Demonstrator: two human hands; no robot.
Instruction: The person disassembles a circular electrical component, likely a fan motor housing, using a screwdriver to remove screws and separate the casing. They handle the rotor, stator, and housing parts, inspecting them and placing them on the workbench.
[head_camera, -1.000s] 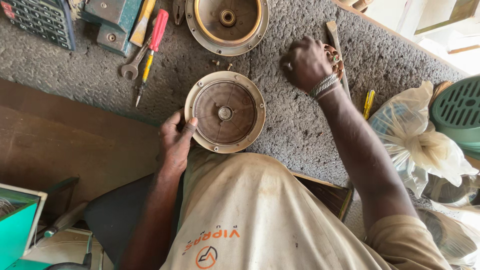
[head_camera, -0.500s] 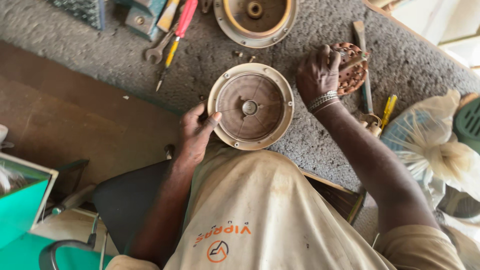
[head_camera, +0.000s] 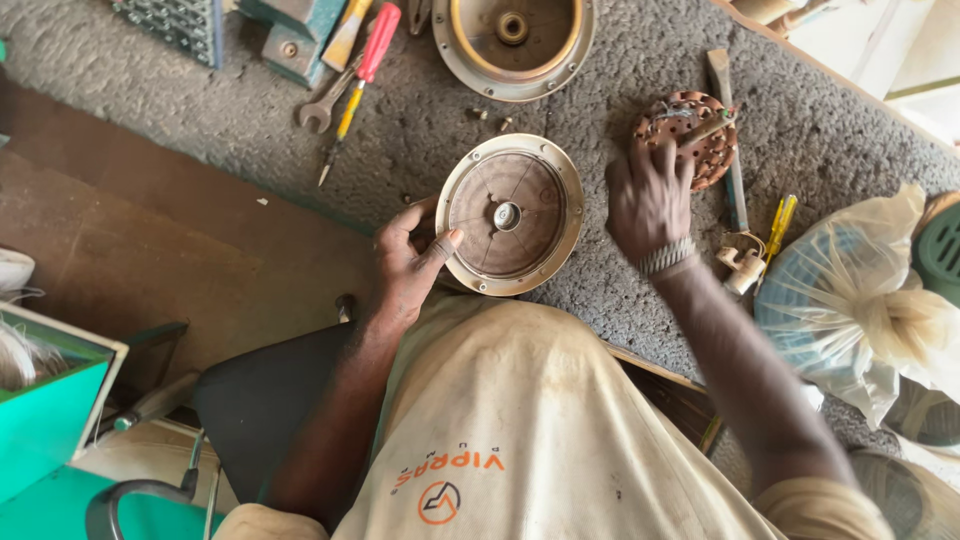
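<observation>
A round metal motor cover (head_camera: 510, 213) with a rusty brown inside and a pale rim lies on the grey carpeted bench (head_camera: 420, 130). My left hand (head_camera: 412, 258) grips its left rim, thumb on the inner face. My right hand (head_camera: 648, 200) rests with fingers spread on the bench, fingertips touching a round copper-wound stator (head_camera: 690, 135) at the upper right. Whether the fingers hold the stator I cannot tell. A metal bracelet sits on that wrist.
A second round cover (head_camera: 513, 42) lies at the top. A red-and-yellow screwdriver (head_camera: 358, 82), a spanner (head_camera: 318, 115) and a grey-green metal block (head_camera: 290, 35) lie at upper left. A yellow screwdriver (head_camera: 778, 228), a flat file (head_camera: 728, 130) and a plastic bag (head_camera: 850, 300) are right. A green box (head_camera: 45, 410) stands lower left.
My right hand slid from the stator's side to rest below it with fingers on its edge. My left hand stayed on the cover's rim. The camera view shifted.
</observation>
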